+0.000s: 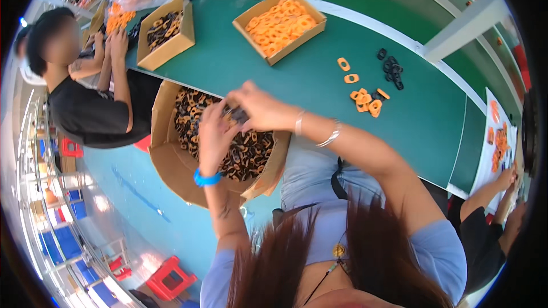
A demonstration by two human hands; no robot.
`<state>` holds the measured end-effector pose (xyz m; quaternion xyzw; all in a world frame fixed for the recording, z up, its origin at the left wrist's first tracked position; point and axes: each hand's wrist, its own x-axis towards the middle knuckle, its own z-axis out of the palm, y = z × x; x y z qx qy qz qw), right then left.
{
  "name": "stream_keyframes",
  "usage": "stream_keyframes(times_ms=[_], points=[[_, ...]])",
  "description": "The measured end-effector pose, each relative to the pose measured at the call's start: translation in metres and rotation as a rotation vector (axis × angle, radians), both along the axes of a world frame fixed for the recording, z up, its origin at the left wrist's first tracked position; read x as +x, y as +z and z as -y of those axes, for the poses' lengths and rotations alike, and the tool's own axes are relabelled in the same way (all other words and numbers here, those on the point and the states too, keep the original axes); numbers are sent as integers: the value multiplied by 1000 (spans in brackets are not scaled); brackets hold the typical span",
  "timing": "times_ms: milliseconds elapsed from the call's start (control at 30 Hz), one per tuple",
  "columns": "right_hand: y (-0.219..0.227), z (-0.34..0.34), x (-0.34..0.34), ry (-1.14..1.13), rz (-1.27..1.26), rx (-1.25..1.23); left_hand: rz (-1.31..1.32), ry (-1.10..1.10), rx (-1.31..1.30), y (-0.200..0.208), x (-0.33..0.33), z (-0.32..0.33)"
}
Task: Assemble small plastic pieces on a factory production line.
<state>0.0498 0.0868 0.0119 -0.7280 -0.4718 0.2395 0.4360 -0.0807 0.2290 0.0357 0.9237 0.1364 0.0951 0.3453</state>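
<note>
Left hand (212, 140) and right hand (264, 111) meet over the carton (180, 174) by the desk (422, 137), fingers closed on a blurred dark part (237, 115) between them; one piece or two, can't tell. Probably a fitting step; next move calls for steady two-handed alignment.

Factory workshop; long green worktable (422, 131); parts box (297, 44); co-worker (91, 111) alongside

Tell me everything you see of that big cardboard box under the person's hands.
The large brown box looks like cardboard and stands open, its near walls creased and uneven. Small black and orange ring-like pieces lie heaped inside. Its far side lies along the edge of the green table. The left hand and right hand hover over its opening; neither clearly touches it.
</note>
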Motion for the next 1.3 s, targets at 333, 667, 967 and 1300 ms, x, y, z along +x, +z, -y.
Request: stream_keyframes(times_ms=[333, 667, 967, 1300], points=[[30, 105, 3, -336, 115, 378, 195, 4, -23, 29, 18, 45], [14, 281, 63, -1074, 391, -143, 413, -603, 99, -25, 153, 170], [27, 305, 41, -995, 376, -30, 358, -485, 29, -16, 112, 153], [19, 322, -39, -964, 177, -77, 230, -751, -151, -11, 65, 208]])
